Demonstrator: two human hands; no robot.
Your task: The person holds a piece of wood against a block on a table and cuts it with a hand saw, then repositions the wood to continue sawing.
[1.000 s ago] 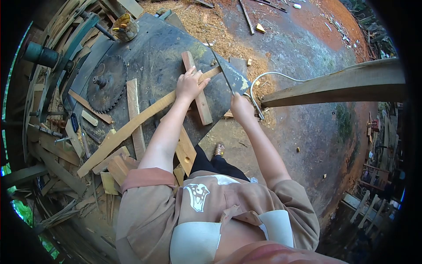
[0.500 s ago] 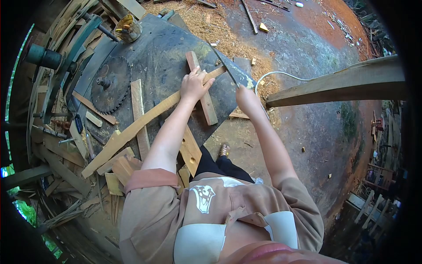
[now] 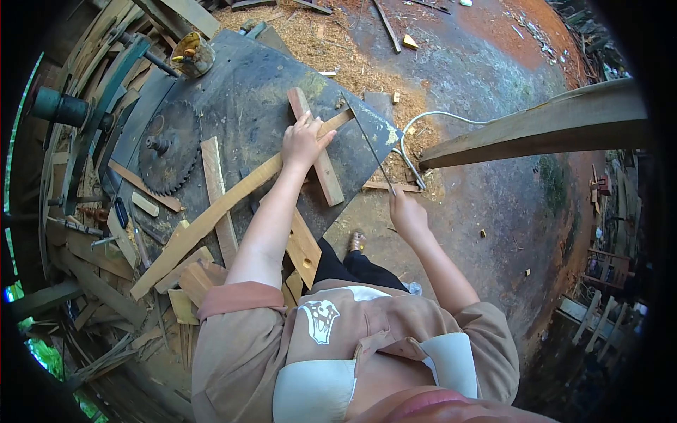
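My left hand (image 3: 302, 143) presses a long curved wooden strip (image 3: 240, 192) down across a short wooden block (image 3: 324, 173), its fingers wrapped over the two where they cross. To the right, my right hand (image 3: 409, 216) is closed round the near end of a long, thin, dark metal tool (image 3: 371, 146). That tool lies against the far end of the strip and slants away over the table corner. Whether it is a file or a narrow saw blade cannot be made out.
A dark worktable (image 3: 247, 84) carries a toothed circular saw blade (image 3: 169, 148) and a tub of tools (image 3: 192, 56). Wood offcuts (image 3: 204, 278) pile up at left. A thick beam (image 3: 536, 123) juts in from the right, with a white cable (image 3: 451, 115) near it. Sawdust (image 3: 310, 32) covers the floor beyond.
My right hand has drawn back toward my body, pulling the thin tool along the strip's end. My left hand still holds the strip on the block. The whole view has shifted slightly.
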